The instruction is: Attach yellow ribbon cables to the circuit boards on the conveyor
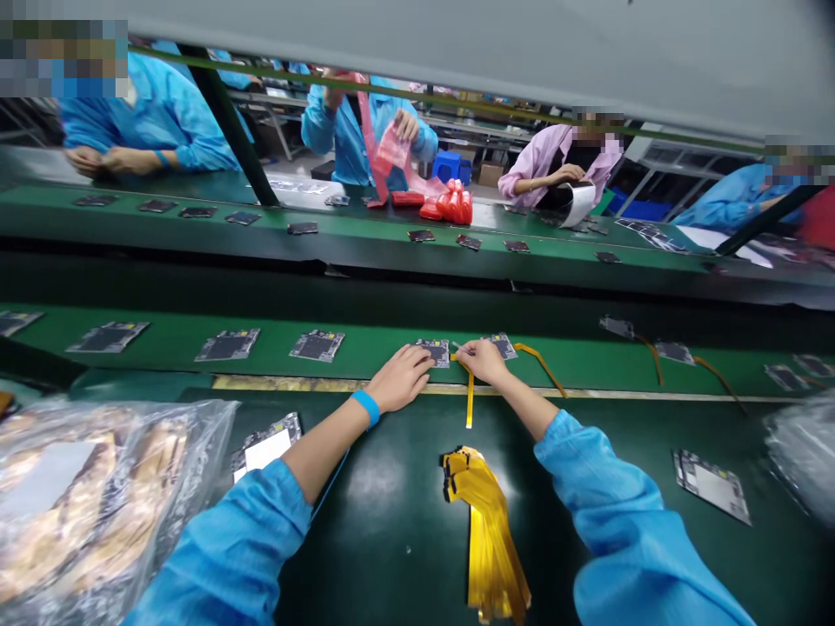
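My left hand [400,380] lies with outstretched fingers on the left edge of a circuit board [438,349] on the green belt. At the board's right edge, the fingertips of my right hand [483,362] are pinched on the upper end of a yellow flex cable [470,402]. The cable's strip hangs down over the belt's near edge; its connector is partly hidden by my fingers. Behind my right hand sits another board [504,346], with an orange flex cable [543,365] extending right. A fanned pile of yellow flex cables [492,539] lies on the bench between my forearms.
Several boards [226,345] line the belt [371,339]. A clear plastic bag of copper-coloured parts [97,504] is at left. One board [712,485] lies right, another [267,445] beside my left forearm. Across the line, co-workers sit; one handles red plastic [395,156].
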`<state>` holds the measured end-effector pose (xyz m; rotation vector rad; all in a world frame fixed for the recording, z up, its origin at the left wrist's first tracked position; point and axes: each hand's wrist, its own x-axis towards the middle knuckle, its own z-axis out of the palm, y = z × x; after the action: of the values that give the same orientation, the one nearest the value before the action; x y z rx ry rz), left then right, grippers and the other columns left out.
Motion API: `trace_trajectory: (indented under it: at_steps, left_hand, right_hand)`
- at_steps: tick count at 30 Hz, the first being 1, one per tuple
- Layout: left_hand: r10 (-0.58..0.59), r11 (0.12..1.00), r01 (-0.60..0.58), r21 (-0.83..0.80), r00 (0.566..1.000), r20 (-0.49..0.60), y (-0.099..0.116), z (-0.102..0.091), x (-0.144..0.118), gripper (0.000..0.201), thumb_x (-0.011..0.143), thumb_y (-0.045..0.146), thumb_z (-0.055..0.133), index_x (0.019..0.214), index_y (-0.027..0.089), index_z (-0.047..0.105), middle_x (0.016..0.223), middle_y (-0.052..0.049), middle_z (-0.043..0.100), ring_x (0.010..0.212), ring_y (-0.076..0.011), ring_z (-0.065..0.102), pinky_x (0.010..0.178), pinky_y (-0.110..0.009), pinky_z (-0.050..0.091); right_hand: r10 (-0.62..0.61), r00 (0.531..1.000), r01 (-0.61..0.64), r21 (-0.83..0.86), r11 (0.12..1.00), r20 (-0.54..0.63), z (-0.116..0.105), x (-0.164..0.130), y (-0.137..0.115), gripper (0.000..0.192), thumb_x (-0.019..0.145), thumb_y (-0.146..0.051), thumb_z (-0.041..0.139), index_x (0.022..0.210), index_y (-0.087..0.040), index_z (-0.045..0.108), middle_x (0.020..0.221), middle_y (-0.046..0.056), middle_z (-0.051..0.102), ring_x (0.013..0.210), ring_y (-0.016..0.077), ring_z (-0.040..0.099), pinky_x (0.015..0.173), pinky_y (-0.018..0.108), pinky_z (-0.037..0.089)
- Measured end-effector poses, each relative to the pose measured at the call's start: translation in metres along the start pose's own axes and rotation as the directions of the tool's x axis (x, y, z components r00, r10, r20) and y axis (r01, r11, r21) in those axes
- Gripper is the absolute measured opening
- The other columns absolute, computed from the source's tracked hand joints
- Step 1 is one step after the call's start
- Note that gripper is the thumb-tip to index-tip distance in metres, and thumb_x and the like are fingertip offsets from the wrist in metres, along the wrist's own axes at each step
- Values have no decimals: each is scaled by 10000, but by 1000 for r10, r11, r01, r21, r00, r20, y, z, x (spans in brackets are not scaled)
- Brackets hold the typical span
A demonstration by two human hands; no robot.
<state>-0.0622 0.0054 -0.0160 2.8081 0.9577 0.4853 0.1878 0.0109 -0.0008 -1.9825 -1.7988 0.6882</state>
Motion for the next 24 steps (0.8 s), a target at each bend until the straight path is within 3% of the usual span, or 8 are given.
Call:
trace_trajectory:
  at_steps: [14, 24]
  left_hand:
    - [9, 999, -11, 38, 998, 55, -5, 5, -2, 427, 1062, 293, 431, 1415, 192, 646, 1527, -116, 593, 1480, -282, 483, 1273, -517, 354]
    - [90, 990, -99, 106, 992, 85, -4, 6, 3, 447, 1085, 337, 409, 1420, 154, 642, 1537, -138, 589, 1465, -283, 506, 1282, -512, 337]
  right_hand:
    - [3, 1000, -3, 2, 1000, 31, -9, 1, 14, 178, 907, -332, 696, 919, -232, 844, 904, 47, 818, 888, 229, 736, 724, 261, 494]
    - [24, 996, -24, -4, 1000, 84, -18, 3, 15, 154, 894, -304, 720, 876, -226, 851, 856, 29, 815, 827, 205, 731, 696, 245, 483]
